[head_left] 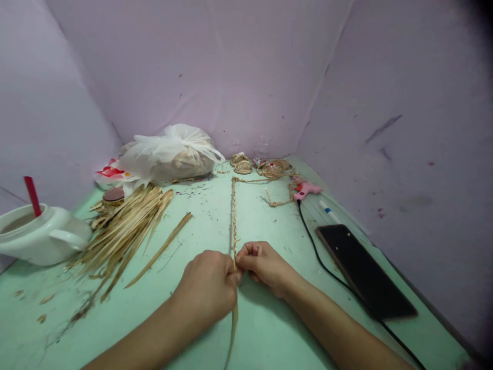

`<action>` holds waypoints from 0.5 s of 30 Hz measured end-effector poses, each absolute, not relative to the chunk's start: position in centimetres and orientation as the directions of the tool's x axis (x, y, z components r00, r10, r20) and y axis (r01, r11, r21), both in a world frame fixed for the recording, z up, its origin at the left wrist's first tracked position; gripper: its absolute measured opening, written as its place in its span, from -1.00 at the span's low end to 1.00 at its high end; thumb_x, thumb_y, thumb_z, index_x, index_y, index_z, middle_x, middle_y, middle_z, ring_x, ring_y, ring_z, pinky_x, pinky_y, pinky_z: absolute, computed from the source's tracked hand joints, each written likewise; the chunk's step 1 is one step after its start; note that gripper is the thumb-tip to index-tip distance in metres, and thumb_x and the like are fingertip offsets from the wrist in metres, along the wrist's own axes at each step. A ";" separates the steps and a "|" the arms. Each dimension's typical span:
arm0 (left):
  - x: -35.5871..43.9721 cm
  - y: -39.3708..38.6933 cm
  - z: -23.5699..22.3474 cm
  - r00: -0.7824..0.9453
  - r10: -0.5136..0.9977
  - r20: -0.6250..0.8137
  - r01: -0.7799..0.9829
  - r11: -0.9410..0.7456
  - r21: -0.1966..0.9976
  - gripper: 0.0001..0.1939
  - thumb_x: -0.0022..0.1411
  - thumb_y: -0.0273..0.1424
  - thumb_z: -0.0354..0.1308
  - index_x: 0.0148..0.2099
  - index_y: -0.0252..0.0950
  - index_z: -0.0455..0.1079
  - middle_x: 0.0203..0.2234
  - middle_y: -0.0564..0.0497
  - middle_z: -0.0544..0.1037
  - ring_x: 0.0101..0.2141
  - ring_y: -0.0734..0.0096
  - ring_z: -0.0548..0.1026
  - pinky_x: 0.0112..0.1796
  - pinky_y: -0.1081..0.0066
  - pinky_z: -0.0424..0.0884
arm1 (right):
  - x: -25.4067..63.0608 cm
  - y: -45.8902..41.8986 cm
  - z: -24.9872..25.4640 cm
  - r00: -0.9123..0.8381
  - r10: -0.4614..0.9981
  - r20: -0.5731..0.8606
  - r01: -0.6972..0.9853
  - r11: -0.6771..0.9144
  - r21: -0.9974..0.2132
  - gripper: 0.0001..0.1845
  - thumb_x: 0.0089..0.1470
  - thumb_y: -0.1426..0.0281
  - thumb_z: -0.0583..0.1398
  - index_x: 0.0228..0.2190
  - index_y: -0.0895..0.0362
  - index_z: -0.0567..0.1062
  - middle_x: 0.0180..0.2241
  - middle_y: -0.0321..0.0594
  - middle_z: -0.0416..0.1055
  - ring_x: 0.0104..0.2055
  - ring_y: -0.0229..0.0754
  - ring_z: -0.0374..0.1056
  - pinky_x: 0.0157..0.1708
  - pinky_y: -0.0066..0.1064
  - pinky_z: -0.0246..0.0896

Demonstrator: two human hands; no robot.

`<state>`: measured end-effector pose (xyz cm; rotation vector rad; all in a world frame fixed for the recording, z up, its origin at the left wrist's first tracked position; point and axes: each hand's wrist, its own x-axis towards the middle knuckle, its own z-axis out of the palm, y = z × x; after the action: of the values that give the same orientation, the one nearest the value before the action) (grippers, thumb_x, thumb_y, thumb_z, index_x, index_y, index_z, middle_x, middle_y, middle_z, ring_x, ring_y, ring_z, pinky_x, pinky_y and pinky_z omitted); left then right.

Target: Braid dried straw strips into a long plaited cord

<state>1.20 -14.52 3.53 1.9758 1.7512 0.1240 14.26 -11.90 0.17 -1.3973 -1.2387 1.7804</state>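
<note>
My left hand (210, 288) and my right hand (264, 264) meet at the middle of the green table (269, 329), both pinched on the near end of a long braided straw cord (233, 216). The braid runs straight away from me toward the back wall, then bends right toward the coiled pieces. Loose unbraided strips (232, 329) hang from my fingers toward me. Both hands are closed on the braid, thumbs and fingertips pressed together.
A pile of dried straw strips (123, 231) lies left. A white pot (42, 236) with a red stick stands at far left. A plastic bag (169, 151) sits at the back. Coiled straw rounds (269, 167), a pink glue gun (306, 190) with a black cable and a dark phone (364, 270) lie right.
</note>
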 end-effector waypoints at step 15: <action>0.1 -12.0 3.9 0.183 0.800 -0.571 0.320 0.501 0.804 -0.79 -0.03 -0.32 0.03 -0.36 -0.36 0.31 -0.68 0.09 0.36 -0.78 0.62 0.19 -0.76 0.58 0.02 | 14.3 -12.0 1.0 -0.415 0.785 -0.459 -0.052 -0.524 -0.850 -0.93 -0.22 0.50 0.12 -0.64 0.18 0.27 -0.75 -0.38 0.25 -0.79 -0.49 -0.15 -0.79 -0.56 -0.39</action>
<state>0.13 -11.98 3.87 1.0592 1.4017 0.4485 14.34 -11.98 0.95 -1.2348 -1.0654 1.9852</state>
